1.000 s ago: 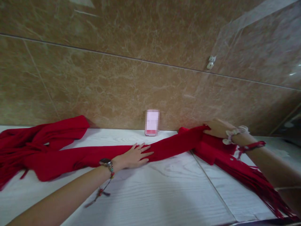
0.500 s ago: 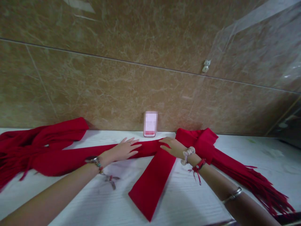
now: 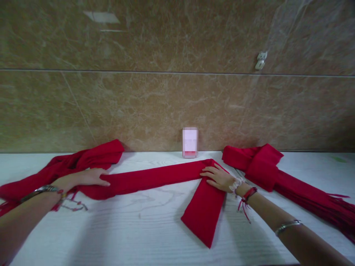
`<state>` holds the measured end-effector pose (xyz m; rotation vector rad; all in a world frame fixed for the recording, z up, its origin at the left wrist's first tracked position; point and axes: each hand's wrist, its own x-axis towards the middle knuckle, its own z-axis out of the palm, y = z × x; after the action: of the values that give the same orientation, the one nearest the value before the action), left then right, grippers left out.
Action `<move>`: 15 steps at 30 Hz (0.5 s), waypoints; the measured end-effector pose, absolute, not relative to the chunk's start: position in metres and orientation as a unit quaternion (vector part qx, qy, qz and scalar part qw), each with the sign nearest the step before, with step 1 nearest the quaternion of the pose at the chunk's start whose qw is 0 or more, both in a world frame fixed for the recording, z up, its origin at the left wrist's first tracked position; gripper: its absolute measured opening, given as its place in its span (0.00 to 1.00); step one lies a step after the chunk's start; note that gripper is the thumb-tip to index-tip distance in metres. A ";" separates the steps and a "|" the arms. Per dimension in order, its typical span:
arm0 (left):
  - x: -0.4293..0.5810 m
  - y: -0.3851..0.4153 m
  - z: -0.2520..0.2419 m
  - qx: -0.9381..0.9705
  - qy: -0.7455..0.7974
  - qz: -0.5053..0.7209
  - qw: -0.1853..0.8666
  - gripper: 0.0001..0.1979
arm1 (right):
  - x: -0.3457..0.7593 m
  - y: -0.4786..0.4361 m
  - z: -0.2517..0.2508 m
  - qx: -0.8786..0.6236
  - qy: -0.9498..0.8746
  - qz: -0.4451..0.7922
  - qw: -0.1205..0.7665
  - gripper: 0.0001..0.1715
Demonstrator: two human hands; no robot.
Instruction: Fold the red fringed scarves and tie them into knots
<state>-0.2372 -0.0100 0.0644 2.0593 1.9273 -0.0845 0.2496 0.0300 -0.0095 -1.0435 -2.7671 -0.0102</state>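
A long red scarf lies across the white wood-grain table, folded at a corner so one end runs down toward me. My right hand rests flat on that fold, fingers stretched out. My left hand lies flat on the scarf further left, fingers extended. Beyond my left hand the scarf bunches up toward the wall. A second red scarf with fringes lies folded at the right.
A small pink phone-like object leans upright against the brown marble wall behind the table. A small white fitting is fixed on the wall at upper right.
My left hand slid left along the scarf, from its middle to near the bunched part. My right hand brought the scarf end over into a fold and now presses it flat.
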 end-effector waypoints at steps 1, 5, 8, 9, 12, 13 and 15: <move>-0.241 -0.009 0.067 0.719 0.673 -0.042 0.168 0.12 | 0.255 0.033 -0.008 -0.357 -0.930 -0.003 0.085 0.21; -0.248 -0.001 0.082 0.725 0.674 -0.057 0.131 0.13 | 0.276 0.042 -0.001 -0.391 -0.919 -0.007 0.047 0.22; -0.249 0.001 0.093 0.731 0.661 -0.028 0.165 0.16 | 0.282 0.043 0.005 -0.417 -0.909 -0.009 0.024 0.24; -0.250 0.001 0.094 0.730 0.659 -0.030 0.181 0.16 | 0.282 0.043 0.007 -0.424 -0.905 -0.009 0.020 0.24; -0.250 -0.005 0.090 0.720 0.665 -0.067 0.186 0.17 | 0.273 0.042 0.012 -0.442 -0.897 -0.017 0.010 0.23; -0.249 -0.007 0.086 0.720 0.666 -0.075 0.179 0.16 | 0.267 0.043 0.013 -0.442 -0.897 -0.023 0.010 0.22; -0.246 -0.012 0.077 0.727 0.666 -0.066 0.152 0.16 | 0.248 0.044 0.015 -0.430 -0.902 -0.033 0.024 0.21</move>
<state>-0.2461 -0.0121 0.0766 2.0876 1.9114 -0.1885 0.2482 0.0443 0.0147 -1.3298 -2.7903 -0.1035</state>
